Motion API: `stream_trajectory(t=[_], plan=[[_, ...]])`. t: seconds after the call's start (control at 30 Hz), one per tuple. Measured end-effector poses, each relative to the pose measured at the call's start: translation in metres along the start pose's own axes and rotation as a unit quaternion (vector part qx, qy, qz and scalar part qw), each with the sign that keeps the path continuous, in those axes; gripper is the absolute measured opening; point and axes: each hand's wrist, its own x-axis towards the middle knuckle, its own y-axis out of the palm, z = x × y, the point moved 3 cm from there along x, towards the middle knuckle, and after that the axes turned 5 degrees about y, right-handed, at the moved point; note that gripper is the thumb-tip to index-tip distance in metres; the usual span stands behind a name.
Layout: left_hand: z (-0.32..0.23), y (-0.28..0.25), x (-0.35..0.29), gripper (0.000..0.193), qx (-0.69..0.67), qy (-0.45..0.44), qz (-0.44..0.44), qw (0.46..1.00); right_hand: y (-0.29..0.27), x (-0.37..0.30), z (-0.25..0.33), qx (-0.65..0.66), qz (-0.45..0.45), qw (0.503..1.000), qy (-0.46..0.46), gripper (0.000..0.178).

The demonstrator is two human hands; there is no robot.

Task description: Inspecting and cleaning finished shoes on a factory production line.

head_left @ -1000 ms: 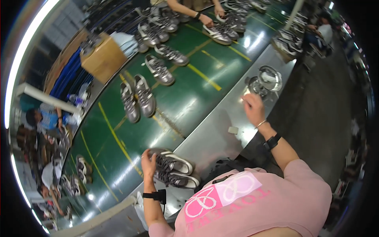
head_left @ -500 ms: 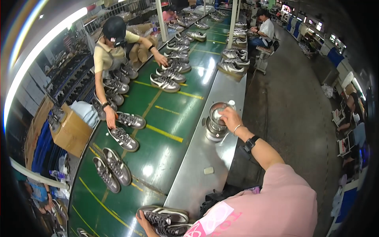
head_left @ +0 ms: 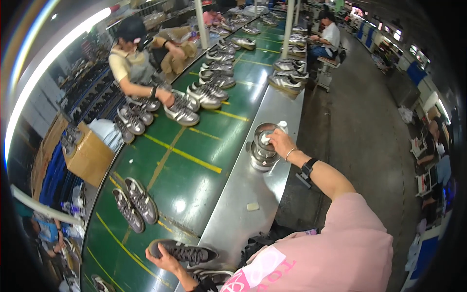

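My left hand [head_left: 168, 262] grips the toe end of a dark sneaker [head_left: 188, 254] with grey laces, which lies at the joint of green belt and metal ledge. Partly behind my left forearm sits a second sneaker [head_left: 216, 276]. My right hand [head_left: 282, 143] is closed in a pinch on a small white wad [head_left: 265, 139], perhaps cloth or cotton. It holds the wad over a round metal dish [head_left: 262, 130] with a lidded metal pot [head_left: 262, 160] beside it. A white capped top [head_left: 282, 125] shows just behind my fingers.
The metal ledge [head_left: 226, 214] carries a small pale block [head_left: 253, 207]. On the green belt [head_left: 189, 180] stand a sneaker pair [head_left: 136, 204] and several more farther up. Across it, a co-worker's hand [head_left: 165, 97] holds a sneaker [head_left: 182, 114]. A cardboard box [head_left: 90, 158] stands left.
My left hand and its sneaker have shifted left and away from me. My right hand stays at the dish with the wad. The co-worker's near sneakers have moved up the belt.
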Motion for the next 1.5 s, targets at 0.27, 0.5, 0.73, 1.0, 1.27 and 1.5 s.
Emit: stream_trajectory(t=[0.27, 0.5, 0.73, 1.0, 1.27, 1.5], plan=[[-0.021, 0.005, -0.017, 0.041, -0.006, 0.013, -0.060, 0.998, 0.025, -0.080, 0.130, 0.216, 0.051, 0.954, -0.202, 0.031], [-0.041, 0.015, -0.014, 0.044, 0.013, 0.047, -0.080, 0.996, 0.154, -0.222, 0.210, 0.336, 0.338, 0.817, -0.324, 0.033], [-0.051, 0.030, -0.025, 0.044, 0.038, 0.053, -0.082, 0.994, 0.229, -0.254, 0.268, 0.167, 0.431, 0.777, -0.428, 0.023], [-0.054, 0.046, -0.026, 0.042, 0.053, 0.085, -0.077, 0.992, 0.222, -0.252, 0.257, 0.199, 0.503, 0.807, -0.238, 0.025], [-0.030, 0.024, -0.022, 0.049, -0.002, 0.016, -0.139, 0.990, 0.204, -0.245, 0.257, 0.299, 0.486, 0.769, -0.287, 0.015], [-0.045, 0.040, -0.023, 0.047, 0.008, -0.023, -0.126, 0.992, 0.204, -0.233, 0.262, 0.137, 0.393, 0.744, -0.524, 0.017]])
